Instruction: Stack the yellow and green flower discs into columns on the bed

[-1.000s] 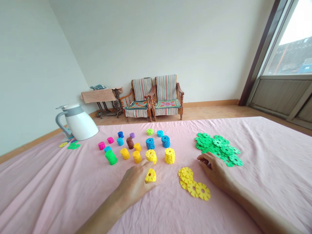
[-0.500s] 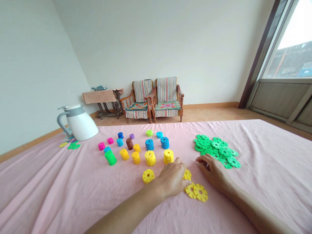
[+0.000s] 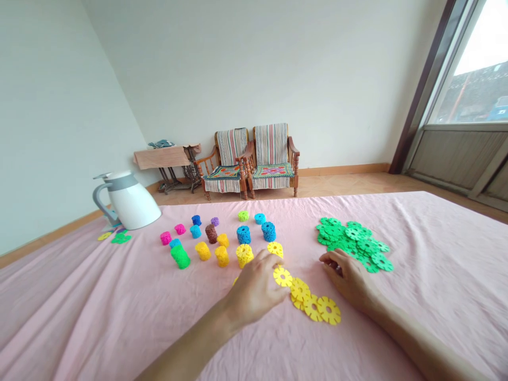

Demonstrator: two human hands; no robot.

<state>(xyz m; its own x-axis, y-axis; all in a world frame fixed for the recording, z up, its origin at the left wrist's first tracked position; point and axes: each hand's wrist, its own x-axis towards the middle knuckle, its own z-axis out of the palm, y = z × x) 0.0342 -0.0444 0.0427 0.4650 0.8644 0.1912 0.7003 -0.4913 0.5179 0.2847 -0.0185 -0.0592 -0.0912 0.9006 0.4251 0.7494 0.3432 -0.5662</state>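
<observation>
My left hand (image 3: 254, 288) pinches a yellow notched disc (image 3: 283, 276) by its edge, between thumb and fingers. Just right of it, several more yellow discs (image 3: 313, 307) overlap flat on the cloth. Behind the hand stand a yellow stack (image 3: 244, 256) and another yellow stack (image 3: 275, 248), the latter partly covered by my fingers. A yellow edge also peeks out left of the hand, mostly hidden. My right hand (image 3: 349, 278) rests on the cloth, fingers loosely curled and apart with nothing visible in them, in front of a pile of green discs (image 3: 353, 241).
Short disc stacks in several colours, among them a green stack (image 3: 180, 257), a brown stack (image 3: 211, 233) and a blue stack (image 3: 269, 231), stand left and centre on the pink cloth (image 3: 119, 317). A white jug (image 3: 137, 203) is at the far left, near a few loose discs (image 3: 121, 238).
My left hand has moved left and turned, bringing a yellow disc up between its fingers. More of the loose yellow discs now show. My right hand has stayed almost still.
</observation>
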